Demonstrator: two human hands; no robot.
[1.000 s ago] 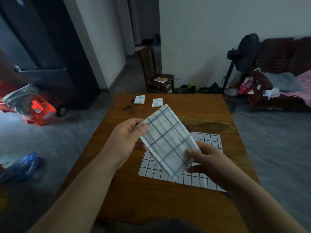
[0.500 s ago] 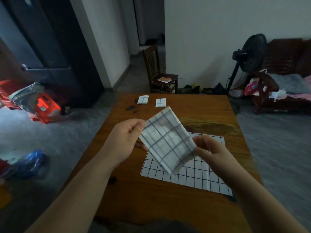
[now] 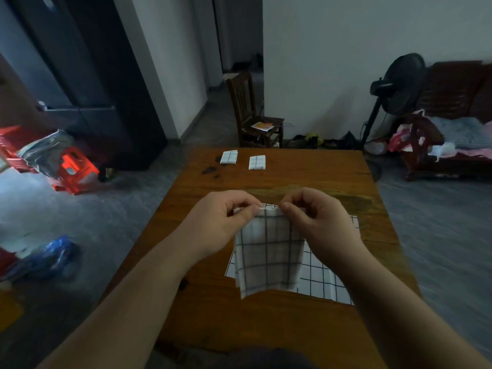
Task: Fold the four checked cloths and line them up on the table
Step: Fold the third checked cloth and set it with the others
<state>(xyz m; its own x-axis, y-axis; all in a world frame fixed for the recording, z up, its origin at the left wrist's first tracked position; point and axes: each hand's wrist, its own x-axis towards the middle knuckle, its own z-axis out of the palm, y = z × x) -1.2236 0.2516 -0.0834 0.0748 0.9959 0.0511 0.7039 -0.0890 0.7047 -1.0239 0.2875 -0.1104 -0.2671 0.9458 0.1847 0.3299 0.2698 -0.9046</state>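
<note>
Dim grey-floored room, with a dark wooden chair (image 3: 253,113) at twelve o'clock and a standing fan (image 3: 399,83) at two o'clock. A brown wooden table (image 3: 279,182) fills the centre. An unfolded checked cloth (image 3: 319,275) lies flat on it toward five o'clock. Over it hangs a half-folded checked cloth (image 3: 269,251), its top edge pinched by the left hand (image 3: 221,222) and right hand (image 3: 324,222), their fingertips nearly meeting. A small folded cloth (image 3: 229,157) and a second folded cloth (image 3: 257,162) sit apart, side by side, near the table's twelve o'clock edge.

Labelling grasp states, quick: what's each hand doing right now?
Left hand: closed, pinching the top edge of the hanging white cloth with dark checks.
Right hand: closed, pinching the same top edge beside it.
</note>
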